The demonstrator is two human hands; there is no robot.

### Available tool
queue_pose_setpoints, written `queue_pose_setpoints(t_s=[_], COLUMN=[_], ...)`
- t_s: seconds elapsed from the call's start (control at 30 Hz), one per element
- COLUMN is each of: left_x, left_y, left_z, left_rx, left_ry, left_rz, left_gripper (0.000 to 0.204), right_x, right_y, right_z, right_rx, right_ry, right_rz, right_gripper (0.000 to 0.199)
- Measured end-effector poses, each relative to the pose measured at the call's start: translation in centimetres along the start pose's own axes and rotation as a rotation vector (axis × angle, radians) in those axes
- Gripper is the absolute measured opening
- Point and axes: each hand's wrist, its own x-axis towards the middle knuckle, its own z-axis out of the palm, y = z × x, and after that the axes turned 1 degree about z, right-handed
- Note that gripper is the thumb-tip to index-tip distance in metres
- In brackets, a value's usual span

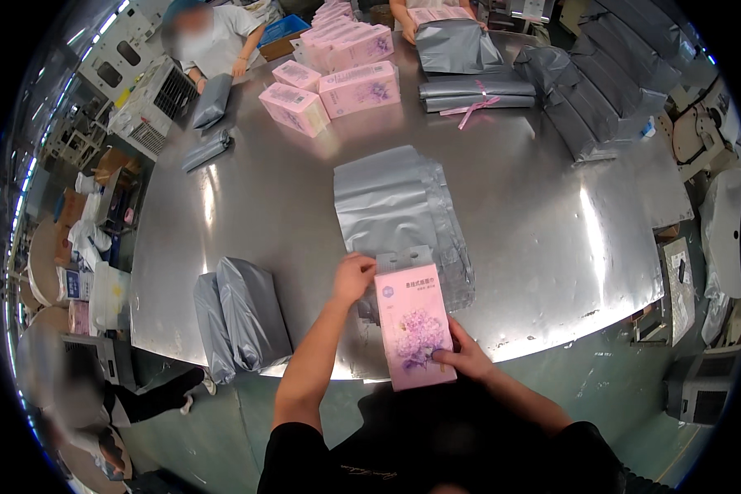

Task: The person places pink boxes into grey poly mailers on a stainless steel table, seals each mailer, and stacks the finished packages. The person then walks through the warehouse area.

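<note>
A pink tissue pack [412, 325] with a printed flower stands tilted at the table's near edge, directly in front of me. My right hand [467, 354] grips its lower right side, the thumb lying across the front. At its upper left corner, beside the grey hanging tab [403, 258], the fingers of my left hand [355, 277] are pinched together against the pack. Just behind the pack, a loose stack of grey plastic mailing bags [383, 193] lies flat, its near part covered by the pack and my left hand.
Filled grey bags [253, 317] stand at the near left edge of the metal table [263, 206]. More pink packs [359, 89] are piled at the back. Grey bags [593, 90] fill the far right, near a tied bundle [476, 94]. Two people work across the table.
</note>
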Motion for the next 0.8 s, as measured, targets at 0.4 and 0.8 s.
queue_pose_setpoints(t_s=[0.4, 0.8], left_x=[0.5, -7.3], left_y=[5.3, 7.1], left_z=[-3.6, -2.5], left_rx=[-0.107, -0.27], left_ry=[0.092, 0.208], left_rz=[0.056, -0.182], left_gripper=[0.012, 0.045], right_x=[15.5, 12.4], right_y=[-8.1, -4.6], right_z=[-5.4, -5.3], right_rx=[-1.692, -1.462], right_ry=[0.418, 0.362], right_rz=[-0.838, -0.995], right_gripper=[0.015, 0.027])
